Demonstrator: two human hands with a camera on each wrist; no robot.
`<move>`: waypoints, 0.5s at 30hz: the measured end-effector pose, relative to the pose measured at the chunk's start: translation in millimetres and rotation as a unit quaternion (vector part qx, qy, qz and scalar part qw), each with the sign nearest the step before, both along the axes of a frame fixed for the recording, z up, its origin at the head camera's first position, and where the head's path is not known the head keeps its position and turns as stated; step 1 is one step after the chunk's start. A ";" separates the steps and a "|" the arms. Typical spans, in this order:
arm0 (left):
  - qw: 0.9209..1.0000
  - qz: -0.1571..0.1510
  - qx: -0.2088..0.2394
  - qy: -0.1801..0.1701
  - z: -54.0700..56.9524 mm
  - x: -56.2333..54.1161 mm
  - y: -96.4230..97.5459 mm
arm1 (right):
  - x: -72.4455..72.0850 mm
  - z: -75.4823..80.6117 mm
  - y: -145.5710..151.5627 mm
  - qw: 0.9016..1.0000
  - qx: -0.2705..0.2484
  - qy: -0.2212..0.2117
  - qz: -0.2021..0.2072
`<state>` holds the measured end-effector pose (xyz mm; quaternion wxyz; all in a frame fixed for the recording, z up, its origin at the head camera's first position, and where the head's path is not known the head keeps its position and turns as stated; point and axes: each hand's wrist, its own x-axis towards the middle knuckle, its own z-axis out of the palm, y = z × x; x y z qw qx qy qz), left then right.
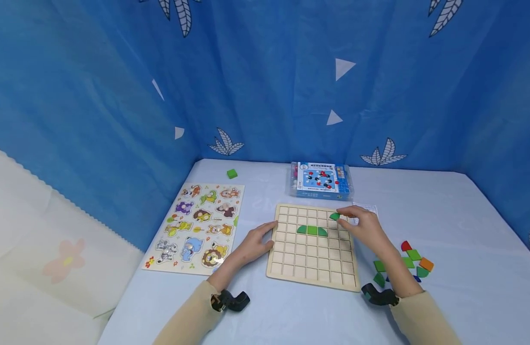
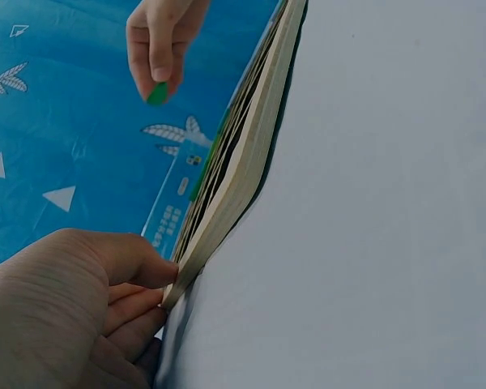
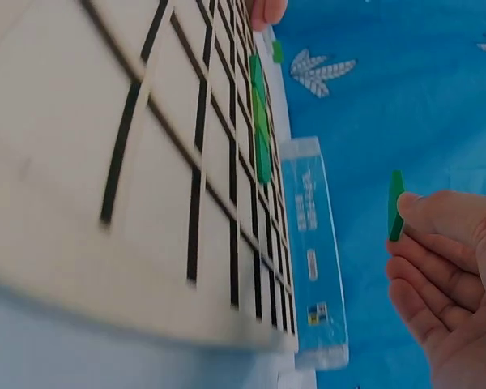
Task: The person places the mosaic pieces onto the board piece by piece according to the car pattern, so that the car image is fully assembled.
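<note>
A square wooden grid board (image 1: pixel 312 263) lies on the table between my hands. My left hand (image 1: pixel 253 244) rests against its left edge, thumb and fingertips touching the rim in the left wrist view. My right hand (image 1: pixel 365 227) pinches a green quarter-circle piece (image 3: pixel 395 204) between thumb and fingers, held above the board's far right corner. On the board sit a light green square (image 1: pixel 312 230) and two darker green quarter-circle pieces, one on the left (image 1: pixel 302 229) and one on the right (image 1: pixel 322 232), forming a row with rounded ends.
An animal puzzle board (image 1: pixel 196 230) lies to the left, with a green block (image 1: pixel 232 173) behind it. A clear-lidded blue box (image 1: pixel 321 181) stands behind the grid board, near a printed paper (image 1: pixel 370 208). Several coloured pieces, including an orange square (image 1: pixel 426 264), lie by my right forearm.
</note>
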<state>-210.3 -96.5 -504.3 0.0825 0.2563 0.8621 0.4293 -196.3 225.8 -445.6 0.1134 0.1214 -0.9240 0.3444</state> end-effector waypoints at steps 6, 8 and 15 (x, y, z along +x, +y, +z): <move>1.000 0.002 -0.002 0.001 0.7 0.2 0.5 | -5.7 -2.3 -22.5 0.999 -0.012 -0.002 0.038; 1.000 0.003 -0.003 -0.001 0.7 0.3 0.3 | -7.3 -4.3 -29.9 0.999 -0.017 -0.008 0.051; 1.000 0.001 0.001 -0.002 0.6 0.2 0.4 | -9.5 -6.9 -58.5 0.994 -0.039 -0.014 0.098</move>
